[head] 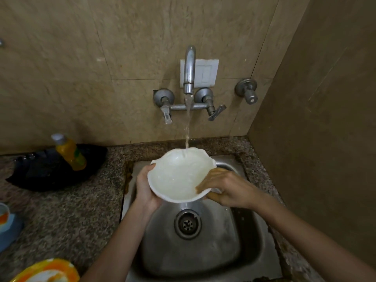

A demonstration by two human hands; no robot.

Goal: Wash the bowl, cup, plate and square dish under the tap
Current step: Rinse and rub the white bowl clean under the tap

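A white bowl with a wavy rim [177, 176] is held tilted above the steel sink [250, 237]. Water runs from the wall tap [189, 70] onto the bowl's far inner edge. My left hand [145, 188] grips the bowl from below on its left side, thumb at the rim. My right hand [225, 189] holds the right rim, fingers inside the bowl and thumb beneath. An orange-and-white plate [46, 271] lies at the bottom left on the counter. At the left edge a cup [4, 214] stands on a light blue dish [10, 235].
A black pan [40, 171] on the speckled granite counter [71, 216] holds a yellow soap bottle [69, 152]. The sink drain [188, 223] is open below the bowl. A second valve [247, 91] sticks out of the wall on the right. A brown side wall stands close on the right.
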